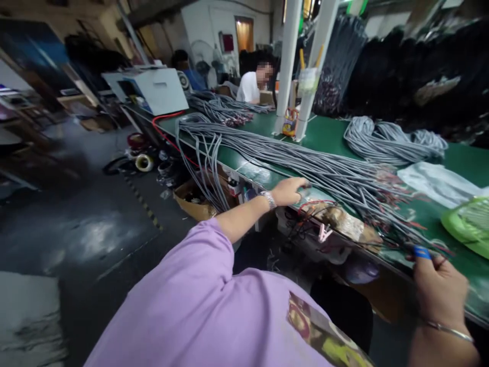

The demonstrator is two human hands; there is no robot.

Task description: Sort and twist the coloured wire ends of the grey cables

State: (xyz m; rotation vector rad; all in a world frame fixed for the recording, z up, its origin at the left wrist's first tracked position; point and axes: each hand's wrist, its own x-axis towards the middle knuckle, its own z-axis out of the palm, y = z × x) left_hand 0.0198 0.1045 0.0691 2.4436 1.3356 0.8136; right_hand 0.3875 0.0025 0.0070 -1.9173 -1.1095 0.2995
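A long bundle of grey cables [282, 148] stretches along the green worktable, with stripped reddish wire ends [397, 191] fanned out at its right. My left hand [288, 192], wearing a metal watch band, is at the bundle's near side by the table edge. Its fingers are curled, and whatever they hold is hidden. At the right, my right hand [439, 285] has blue tape around a digit and pinches a cable near its wire end. Part of that grip is hidden by the fingers.
A coiled grey cable bundle [393, 140], a plastic bag [439, 181] and a green basket [469, 224] lie on the table [328, 127]. White posts [288, 66] rise from it. A pink clip [324, 233] hangs at the edge. A co-worker [250, 84] sits beyond.
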